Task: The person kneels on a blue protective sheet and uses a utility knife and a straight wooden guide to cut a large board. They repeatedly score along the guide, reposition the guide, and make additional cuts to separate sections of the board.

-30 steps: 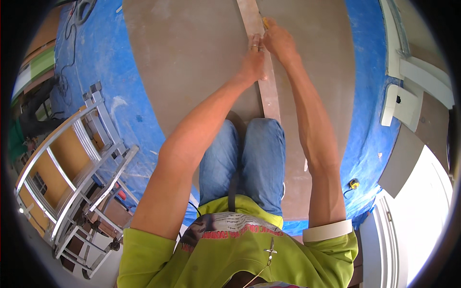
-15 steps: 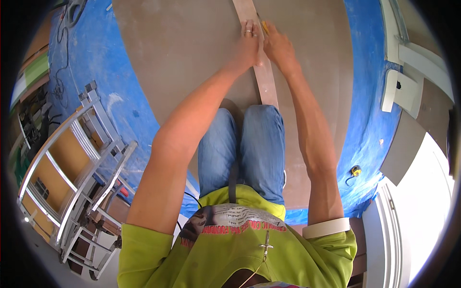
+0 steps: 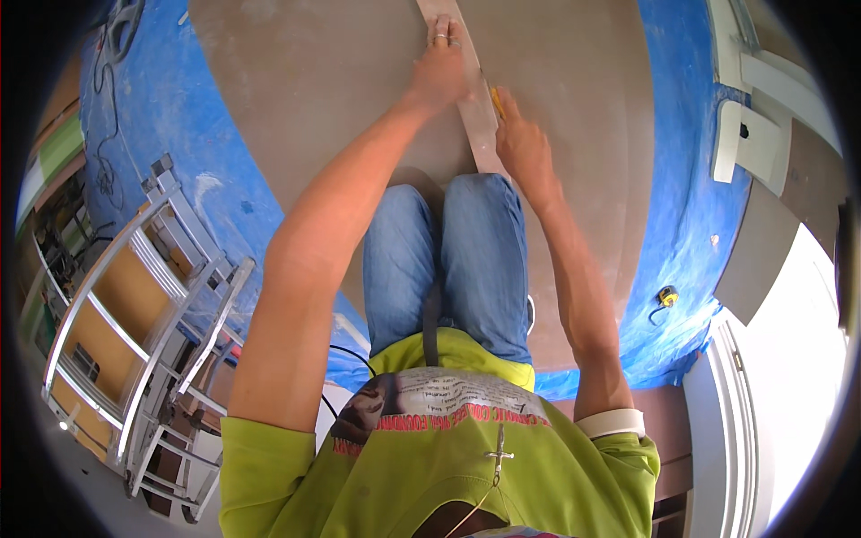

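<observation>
A long, pale, straight strip (image 3: 482,134) lies on a large brown sheet (image 3: 583,81) and runs away from my knees. My left hand (image 3: 439,72) presses down on the strip at the far end of my reach, its fingers stretched forward on the surface and a ring on one of them. Nearer to me, my right hand (image 3: 526,148) is closed around a yellow utility knife (image 3: 498,102). The knife's tip sits against the right edge of the strip; the blade itself is too small to make out.
Blue plastic sheeting (image 3: 238,202) spreads out beyond both sides of the brown sheet. At left stands a folded metal ladder (image 3: 108,314), with a black cable (image 3: 106,134) beyond it. A yellow and black tape measure (image 3: 666,297) rests at right, near white panels (image 3: 762,143).
My right hand has drawn the knife toward me along the strip's right edge. My left hand still presses on the strip, and the whole view has shifted slightly.
</observation>
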### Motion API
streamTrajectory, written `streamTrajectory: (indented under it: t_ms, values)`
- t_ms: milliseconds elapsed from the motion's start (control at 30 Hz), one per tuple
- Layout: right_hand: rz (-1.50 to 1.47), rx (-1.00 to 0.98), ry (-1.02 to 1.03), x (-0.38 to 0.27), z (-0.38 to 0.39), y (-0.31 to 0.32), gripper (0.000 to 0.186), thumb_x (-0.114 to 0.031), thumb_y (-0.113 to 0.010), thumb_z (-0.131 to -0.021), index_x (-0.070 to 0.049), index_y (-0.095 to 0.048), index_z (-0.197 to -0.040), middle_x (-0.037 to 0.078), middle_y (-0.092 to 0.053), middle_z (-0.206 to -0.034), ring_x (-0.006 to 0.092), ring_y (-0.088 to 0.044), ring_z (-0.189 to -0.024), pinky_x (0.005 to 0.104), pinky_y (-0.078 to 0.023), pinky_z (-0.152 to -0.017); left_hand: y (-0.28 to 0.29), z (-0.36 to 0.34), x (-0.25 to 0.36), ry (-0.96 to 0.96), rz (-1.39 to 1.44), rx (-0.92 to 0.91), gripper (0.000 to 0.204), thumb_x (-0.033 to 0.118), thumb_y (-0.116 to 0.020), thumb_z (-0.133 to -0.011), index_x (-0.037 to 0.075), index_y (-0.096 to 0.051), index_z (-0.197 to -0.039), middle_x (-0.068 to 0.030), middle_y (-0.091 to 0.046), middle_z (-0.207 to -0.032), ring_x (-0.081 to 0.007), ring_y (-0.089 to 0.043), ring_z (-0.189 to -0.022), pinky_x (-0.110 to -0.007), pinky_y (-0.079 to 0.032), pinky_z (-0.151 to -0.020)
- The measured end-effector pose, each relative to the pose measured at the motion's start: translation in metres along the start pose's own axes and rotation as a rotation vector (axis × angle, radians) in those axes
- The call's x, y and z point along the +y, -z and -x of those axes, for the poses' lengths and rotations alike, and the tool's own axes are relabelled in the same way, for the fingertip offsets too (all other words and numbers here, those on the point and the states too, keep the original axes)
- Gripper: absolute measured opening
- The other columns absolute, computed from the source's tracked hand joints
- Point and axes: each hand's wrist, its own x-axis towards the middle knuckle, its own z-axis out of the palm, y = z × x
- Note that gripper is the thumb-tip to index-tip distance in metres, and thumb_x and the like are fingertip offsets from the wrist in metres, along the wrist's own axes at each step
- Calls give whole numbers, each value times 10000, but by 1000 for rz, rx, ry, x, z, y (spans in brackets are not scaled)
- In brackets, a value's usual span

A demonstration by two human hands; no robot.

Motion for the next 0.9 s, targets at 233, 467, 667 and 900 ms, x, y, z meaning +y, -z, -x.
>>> streamTrajectory:
  t_ms: [233, 467, 667, 900]
  values:
    - [18, -30, -38, 28, 57, -10, 625, -92, -528, -931, -195, -383, -1530, 250, -665, -693, 470, -657, -651, 549, -551, -642, -5, -3, -5, -16, 11, 1, 1249, 242, -936, -634, -51, -167, -1573, -183, -62, -1671, -328, -145, -1548, -392, -437, -1159]
    - [-65, -129, -128, 48, 100, -12, 603, -80, -511, -967, -192, -352, -1538, 296, -659, -779, 514, -632, -721, 601, -508, -686, 2, -5, 6, 45, 77, -67, 1313, 140, -944, -590, -142, -81, -1539, -278, 23, -1655, -437, -347, -1448, -399, -405, -1169]
    - [-66, -167, -140, 60, 129, -7, 574, -96, -495, -977, -201, -372, -1528, 308, -650, -778, 511, -634, -720, 608, -494, -672, 7, -3, 7, 37, 85, -69, 1286, 152, -939, -600, -134, -109, -1540, -286, -10, -1653, -435, -285, -1479, -404, -393, -1176]
    - [-38, -193, -143, 73, 150, -10, 596, -94, -501, -969, -213, -370, -1538, 273, -647, -708, 482, -644, -654, 579, -511, -611, 5, -4, 6, 30, 85, -67, 1295, 158, -938, -603, -125, -97, -1546, -280, -8, -1656, -439, -266, -1487, -421, -389, -1178]
